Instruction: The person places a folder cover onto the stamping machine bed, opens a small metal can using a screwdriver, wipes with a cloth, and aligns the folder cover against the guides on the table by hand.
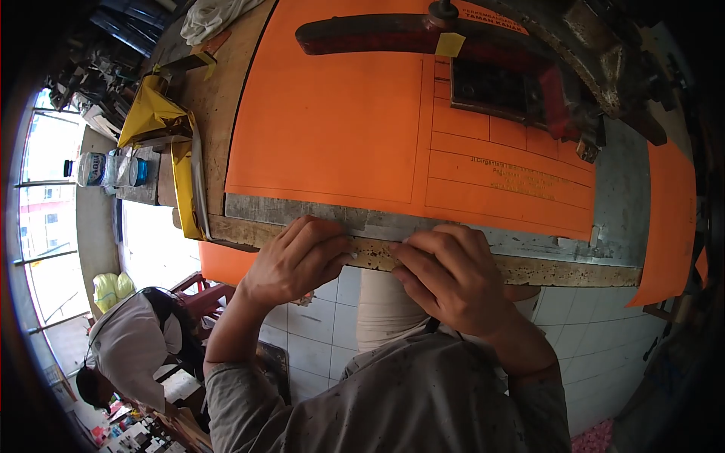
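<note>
My left hand (302, 258) rests on the front edge of the worktable (529, 266), its fingers curled and closed. A small whitish bit (350, 257) shows at its thumb, too small to name. My right hand (451, 273) is at the same edge, a short gap to the right, fingers bent and pinched together; what they hold, if anything, is hidden. Just beyond both hands lies a grey metal plate (385, 220). On it is a large orange sheet (325, 136) with ruled lines and gold lettering (521, 172), apart from my fingers.
A dark red clamp-like metal arm (362, 34) with a dark block (495, 90) overhangs the sheet. Gold foil (155, 113) and a water bottle (109, 170) are at the left. Another orange sheet (672, 219) hangs at the right. A person (136, 340) bends over things at lower left.
</note>
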A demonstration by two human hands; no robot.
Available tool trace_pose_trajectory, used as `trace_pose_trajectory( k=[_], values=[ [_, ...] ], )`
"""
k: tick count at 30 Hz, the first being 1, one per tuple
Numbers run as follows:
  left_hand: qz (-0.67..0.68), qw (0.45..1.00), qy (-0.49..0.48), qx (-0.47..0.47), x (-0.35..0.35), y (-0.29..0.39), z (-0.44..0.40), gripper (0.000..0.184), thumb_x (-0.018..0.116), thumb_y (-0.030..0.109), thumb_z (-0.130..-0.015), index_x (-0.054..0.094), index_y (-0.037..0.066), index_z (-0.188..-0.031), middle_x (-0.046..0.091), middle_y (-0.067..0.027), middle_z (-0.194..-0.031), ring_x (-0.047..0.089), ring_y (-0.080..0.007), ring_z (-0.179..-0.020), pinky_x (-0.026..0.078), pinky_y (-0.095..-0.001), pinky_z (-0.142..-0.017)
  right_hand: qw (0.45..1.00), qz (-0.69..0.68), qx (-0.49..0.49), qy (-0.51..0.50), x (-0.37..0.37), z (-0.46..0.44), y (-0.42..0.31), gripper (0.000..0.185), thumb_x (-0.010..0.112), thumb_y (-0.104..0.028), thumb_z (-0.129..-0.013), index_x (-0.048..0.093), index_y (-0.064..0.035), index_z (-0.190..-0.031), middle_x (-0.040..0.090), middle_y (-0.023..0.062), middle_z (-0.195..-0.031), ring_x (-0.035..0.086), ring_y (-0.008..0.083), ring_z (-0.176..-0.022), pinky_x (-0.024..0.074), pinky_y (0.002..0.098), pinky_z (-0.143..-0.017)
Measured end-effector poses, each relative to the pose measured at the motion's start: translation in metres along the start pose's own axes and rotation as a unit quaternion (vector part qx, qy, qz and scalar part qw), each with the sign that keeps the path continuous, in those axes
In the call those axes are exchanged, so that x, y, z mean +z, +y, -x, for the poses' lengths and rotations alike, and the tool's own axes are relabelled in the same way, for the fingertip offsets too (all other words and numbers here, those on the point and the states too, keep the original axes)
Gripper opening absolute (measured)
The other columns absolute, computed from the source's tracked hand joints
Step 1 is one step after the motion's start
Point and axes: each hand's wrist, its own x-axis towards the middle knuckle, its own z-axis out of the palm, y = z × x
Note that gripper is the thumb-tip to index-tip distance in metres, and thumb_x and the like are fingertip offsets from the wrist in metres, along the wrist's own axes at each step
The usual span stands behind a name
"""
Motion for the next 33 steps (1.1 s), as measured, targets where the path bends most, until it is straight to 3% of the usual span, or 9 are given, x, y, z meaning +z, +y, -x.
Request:
trace_pose_trajectory(
  k=[11,17,23,26,33],
  values=[
    [0.070,0.996,0.028,-0.041,0.002,-0.003,0.009,0.037,0.088,-0.001,-0.083,0.068,0.005,-0.114,0.067,-0.0094,-0.108,0.071,-0.0270,-0.090,0.060,-0.0390,-0.073,1.000,-0.001,0.011,0.011,0.003,0.000,-0.001,0.036,0.089,-0.017,-0.087,0.079,-0.0070,-0.120,0.070,0.0042,-0.114,0.066,0.0260,-0.103,0.0532,0.0413,-0.088],
    [0.186,0.973,0.063,-0.122,-0.005,-0.001,0.016,0.035,0.085,-0.004,-0.085,0.069,0.005,-0.115,0.068,-0.0105,-0.110,0.070,-0.0250,-0.095,0.060,-0.0391,-0.075,1.000,0.010,-0.001,0.000,0.003,0.000,-0.001,0.036,0.086,-0.015,-0.089,0.075,-0.0058,-0.121,0.065,0.0043,-0.116,0.064,0.0256,-0.109,0.0526,0.0415,-0.088],
    [-0.032,0.992,0.111,-0.047,-0.021,0.011,-0.012,0.037,0.089,0.003,-0.079,0.078,0.007,-0.114,0.070,-0.0083,-0.115,0.071,-0.0253,-0.100,0.061,-0.0386,-0.080,0.999,0.032,0.002,-0.005,0.005,0.003,-0.003,0.036,0.087,-0.014,-0.088,0.075,-0.0081,-0.122,0.067,0.0041,-0.120,0.064,0.0251,-0.112,0.0529,0.0414,-0.090],
    [-0.089,0.990,0.093,-0.064,-0.014,0.008,-0.017,0.038,0.087,0.008,-0.079,0.081,0.008,-0.117,0.070,-0.0068,-0.114,0.072,-0.0263,-0.102,0.061,-0.0391,-0.081,0.999,0.051,0.018,-0.003,0.004,0.004,-0.005,0.039,0.086,-0.017,-0.090,0.077,-0.0104,-0.127,0.068,0.0056,-0.132,0.065,0.0254,-0.121,0.0526,0.0417,-0.094],
    [-0.098,0.992,0.060,-0.046,-0.005,0.009,-0.015,0.040,0.080,0.010,-0.084,0.080,0.004,-0.124,0.070,-0.0081,-0.120,0.073,-0.0240,-0.102,0.061,-0.0376,-0.081,0.989,0.123,0.059,-0.058,0.002,-0.003,-0.011,0.046,0.074,-0.034,-0.101,0.075,-0.0129,-0.141,0.062,0.0082,-0.155,0.061,0.0259,-0.139,0.0465,0.0422,-0.107]
  ],
)
